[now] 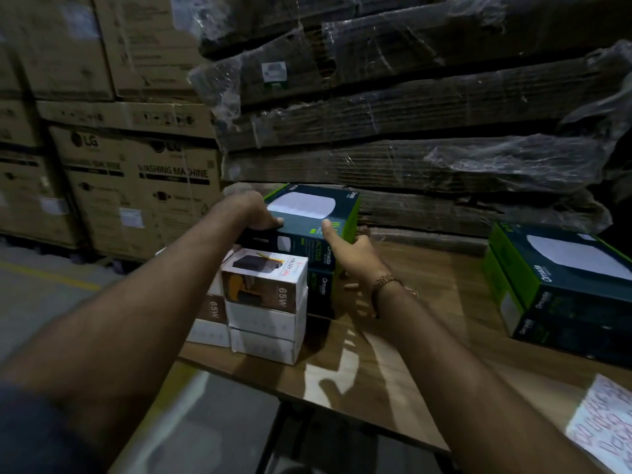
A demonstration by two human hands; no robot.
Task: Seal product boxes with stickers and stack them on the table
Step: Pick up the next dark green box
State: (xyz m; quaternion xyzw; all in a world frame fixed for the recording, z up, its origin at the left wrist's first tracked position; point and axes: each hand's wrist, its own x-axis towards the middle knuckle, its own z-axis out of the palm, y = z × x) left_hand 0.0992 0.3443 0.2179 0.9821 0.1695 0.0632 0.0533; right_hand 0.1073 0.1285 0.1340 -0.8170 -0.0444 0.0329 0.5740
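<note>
Both arms outstretched; left grip (258,213) curled, right grip (355,251) thumb raised.
</note>
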